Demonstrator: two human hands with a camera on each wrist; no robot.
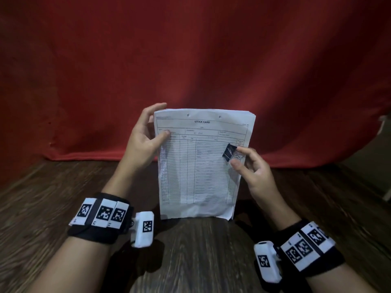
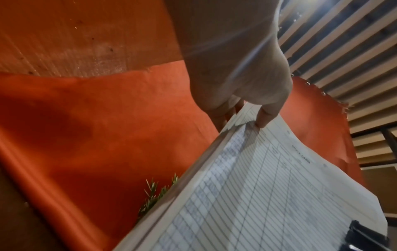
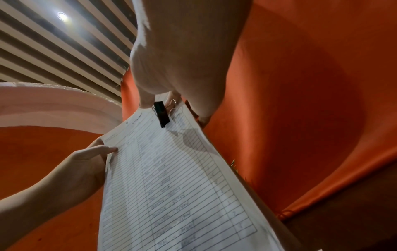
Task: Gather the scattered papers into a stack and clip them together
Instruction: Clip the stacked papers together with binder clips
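Nearest me, the wooden table [image 1: 190,261] bears the bottom edge of the paper stack [image 1: 198,166], which stands upright at centre (top sheet headed "STOCK CARD"). At 9 o'clock of the stack, my left hand [image 1: 146,142] pinches its upper left edge, thumb in front. At 3 o'clock, my right hand [image 1: 254,168] pinches a black binder clip [image 1: 229,152] against the right edge. Farthest, at 12 o'clock, hangs a red cloth [image 1: 190,60].
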